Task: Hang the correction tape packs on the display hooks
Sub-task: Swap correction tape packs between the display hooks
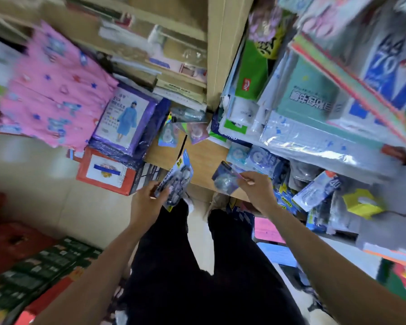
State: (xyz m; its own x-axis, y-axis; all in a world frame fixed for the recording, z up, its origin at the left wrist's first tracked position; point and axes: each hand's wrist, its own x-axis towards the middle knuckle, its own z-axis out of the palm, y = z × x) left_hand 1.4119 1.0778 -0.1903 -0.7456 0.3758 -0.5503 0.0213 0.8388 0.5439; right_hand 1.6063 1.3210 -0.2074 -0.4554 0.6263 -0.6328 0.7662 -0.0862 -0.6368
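- The fingers (160,193) of the left hand (145,202) curl round the lower end of a bundle of correction tape packs (179,180), which stands tilted with its top end pointing away from the person.
- The right hand (258,191) pinches a single pack (223,178) by one edge between thumb and fingertips; the pack is apart from the bundle, level with it.
- Both hands hover above the near edge of an open cardboard box (203,158), over the person's dark trousers (197,254).
- Two loose packs (168,135) lie at the far end of the box.
- Just right of the right hand, more packs (260,158) sit on the shelving (314,146); blur hides how they are fixed.
- Left of the box are a purple raincoat packet (124,118), a pink starred sheet (54,90) and a red box (106,173) on the floor (33,174).
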